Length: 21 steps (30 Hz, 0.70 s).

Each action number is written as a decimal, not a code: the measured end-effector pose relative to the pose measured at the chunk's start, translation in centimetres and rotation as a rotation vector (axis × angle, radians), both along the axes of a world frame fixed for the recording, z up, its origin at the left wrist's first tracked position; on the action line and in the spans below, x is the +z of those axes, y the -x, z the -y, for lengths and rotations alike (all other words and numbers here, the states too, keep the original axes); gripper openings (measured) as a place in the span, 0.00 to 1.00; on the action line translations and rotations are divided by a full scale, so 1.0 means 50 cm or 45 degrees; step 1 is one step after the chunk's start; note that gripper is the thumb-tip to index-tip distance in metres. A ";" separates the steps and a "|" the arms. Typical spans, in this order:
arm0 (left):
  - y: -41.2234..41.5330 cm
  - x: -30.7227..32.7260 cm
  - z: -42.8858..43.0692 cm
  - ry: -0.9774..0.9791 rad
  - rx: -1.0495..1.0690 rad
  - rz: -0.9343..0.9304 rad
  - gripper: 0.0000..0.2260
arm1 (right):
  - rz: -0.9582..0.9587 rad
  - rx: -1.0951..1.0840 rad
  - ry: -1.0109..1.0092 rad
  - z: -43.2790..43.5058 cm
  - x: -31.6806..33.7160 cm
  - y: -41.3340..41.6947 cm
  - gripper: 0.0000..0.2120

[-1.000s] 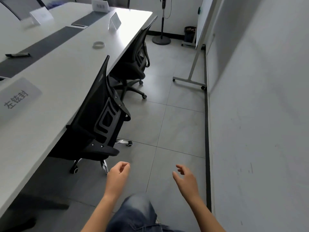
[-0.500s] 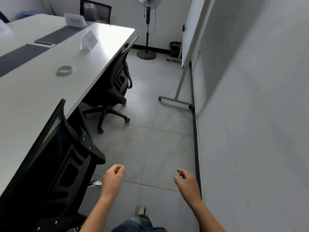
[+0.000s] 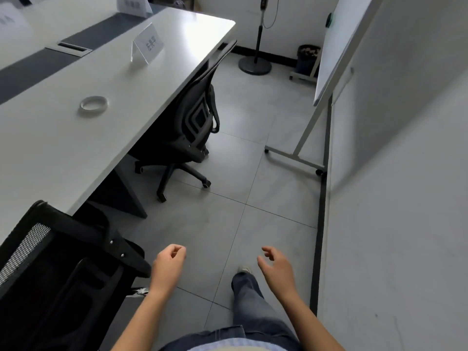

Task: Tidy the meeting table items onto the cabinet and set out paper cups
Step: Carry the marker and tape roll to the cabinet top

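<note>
A roll of clear tape (image 3: pixel 93 104) lies on the white meeting table (image 3: pixel 63 148) at the left. Farther along the table stands a clear name card (image 3: pixel 148 45), with another name card (image 3: pixel 131 5) at the far end. My left hand (image 3: pixel 168 266) hangs over the floor with loosely curled fingers and holds nothing. My right hand (image 3: pixel 276 268) hangs beside it, fingers relaxed, also holding nothing. Both hands are well away from the table top. No cabinet or paper cups are in view.
A black mesh chair (image 3: pixel 50 274) stands close at my lower left, and another black chair (image 3: pixel 192 122) is tucked under the table ahead. A whiteboard stand (image 3: pixel 304 138), a fan base (image 3: pixel 254 65) and a bin (image 3: pixel 307 58) line the right wall's side.
I have walked forward along the aisle; the tape and name card are nearer and the first chair has slid to my lower left. Both hands stay empty in much the same pose.
</note>
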<state>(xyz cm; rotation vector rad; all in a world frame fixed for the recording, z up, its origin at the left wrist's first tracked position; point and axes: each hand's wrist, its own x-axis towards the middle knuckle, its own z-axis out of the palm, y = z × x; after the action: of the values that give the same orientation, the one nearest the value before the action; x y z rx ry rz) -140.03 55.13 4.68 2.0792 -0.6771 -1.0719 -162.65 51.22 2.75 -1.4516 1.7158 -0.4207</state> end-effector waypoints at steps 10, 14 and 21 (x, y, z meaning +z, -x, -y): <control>0.058 0.050 0.301 0.026 0.048 0.357 0.05 | -0.018 0.357 0.044 0.399 0.029 -0.048 0.15; -0.026 0.056 0.289 -0.090 0.389 0.457 0.06 | 0.012 0.555 -0.001 0.450 0.025 -0.142 0.15; -0.182 0.038 0.327 -0.112 0.664 0.474 0.07 | 0.002 0.892 0.002 0.532 0.017 -0.334 0.15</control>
<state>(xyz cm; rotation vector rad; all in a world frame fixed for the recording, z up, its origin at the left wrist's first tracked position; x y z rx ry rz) -130.94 38.77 6.56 2.3737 -0.2267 -0.4345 -145.95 24.62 3.60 -1.9243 1.0960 -0.0395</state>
